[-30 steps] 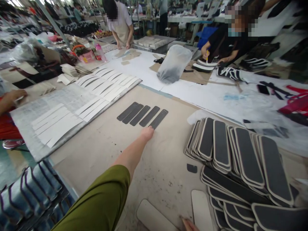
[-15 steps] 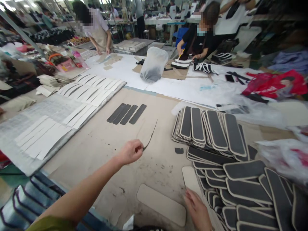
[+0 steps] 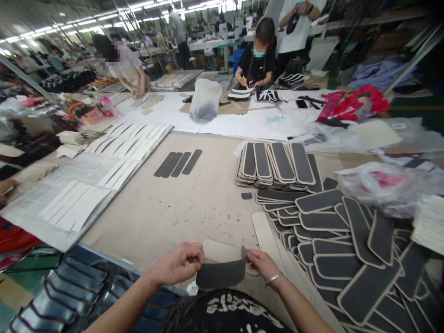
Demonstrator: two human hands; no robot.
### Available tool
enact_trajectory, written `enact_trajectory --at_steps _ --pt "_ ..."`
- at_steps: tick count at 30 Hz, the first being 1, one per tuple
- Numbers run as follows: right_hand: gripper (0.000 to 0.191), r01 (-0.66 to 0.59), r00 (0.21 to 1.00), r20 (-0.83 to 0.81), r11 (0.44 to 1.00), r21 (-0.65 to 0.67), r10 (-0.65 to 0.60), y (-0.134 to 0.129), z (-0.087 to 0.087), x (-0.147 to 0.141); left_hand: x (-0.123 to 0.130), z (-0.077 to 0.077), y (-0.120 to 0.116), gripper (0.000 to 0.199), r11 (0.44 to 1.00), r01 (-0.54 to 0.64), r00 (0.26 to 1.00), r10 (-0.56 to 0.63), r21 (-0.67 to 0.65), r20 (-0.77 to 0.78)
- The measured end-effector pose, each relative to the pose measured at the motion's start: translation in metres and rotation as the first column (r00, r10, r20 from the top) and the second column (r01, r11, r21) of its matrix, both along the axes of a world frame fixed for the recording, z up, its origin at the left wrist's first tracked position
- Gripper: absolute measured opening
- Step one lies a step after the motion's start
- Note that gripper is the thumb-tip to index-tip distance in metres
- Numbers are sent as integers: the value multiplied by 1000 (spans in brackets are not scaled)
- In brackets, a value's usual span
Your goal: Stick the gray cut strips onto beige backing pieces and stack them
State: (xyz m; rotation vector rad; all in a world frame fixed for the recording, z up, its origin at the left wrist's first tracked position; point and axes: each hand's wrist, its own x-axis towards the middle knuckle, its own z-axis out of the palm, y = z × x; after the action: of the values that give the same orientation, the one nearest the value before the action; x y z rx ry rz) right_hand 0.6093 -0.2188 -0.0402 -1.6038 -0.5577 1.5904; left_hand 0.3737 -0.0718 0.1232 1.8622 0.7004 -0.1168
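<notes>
A dark grey strip (image 3: 221,275) is held stretched between my two hands just above the table's near edge, bending a little. My left hand (image 3: 180,264) pinches its left end. At the right end, my right hand (image 3: 262,264) grips the strip's upturned corner between thumb and fingers. Behind the strip lies a beige rounded panel (image 3: 222,249), partly hidden by it. A second beige panel (image 3: 262,231) rests to the right, beside a heap of dark panels with beige borders (image 3: 324,222).
Neat stacks of bordered panels (image 3: 281,162) stand beyond the heap. Several dark strips (image 3: 177,164) lie mid-table, and a small dark scrap (image 3: 246,196) sits nearer. White cut sheets (image 3: 74,199) cover a board at left. A plastic bag (image 3: 205,99) stands farther back, near two co-workers.
My left hand has drawn the dark strip back toward me, and it now shows its flat face. My right hand has left the beige panel's side and taken the other end.
</notes>
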Motion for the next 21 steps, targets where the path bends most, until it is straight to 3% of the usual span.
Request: enact_trajectory --at_steps 5,9,12,14,18,21 --pt "38 5 999 -40 999 33 -3 -25 3 -9 -8 -3 -11 8 964 -91 995 98 -250 16" --pt "35 -23 999 36 1000 18 23 -46 -4 -12 -17 -22 -12 8 927 -197 980 188 -318 -58" --pt "34 -28 983 183 1000 -13 30 -59 -16 -9 -23 -53 -6 15 932 -264 962 235 -248 -141" --pt "33 -14 957 290 1000 -26 21 -64 -26 -5 -25 -80 -1 22 960 -252 954 225 -125 -197" --pt "30 4 855 518 998 -59 27 -61 -40 5 -21 -131 9 25 976 -200 924 218 88 -313" --pt "27 -5 778 624 995 -102 68 -52 -46 10 -13 -154 17 24 969 -196 899 238 148 -368"
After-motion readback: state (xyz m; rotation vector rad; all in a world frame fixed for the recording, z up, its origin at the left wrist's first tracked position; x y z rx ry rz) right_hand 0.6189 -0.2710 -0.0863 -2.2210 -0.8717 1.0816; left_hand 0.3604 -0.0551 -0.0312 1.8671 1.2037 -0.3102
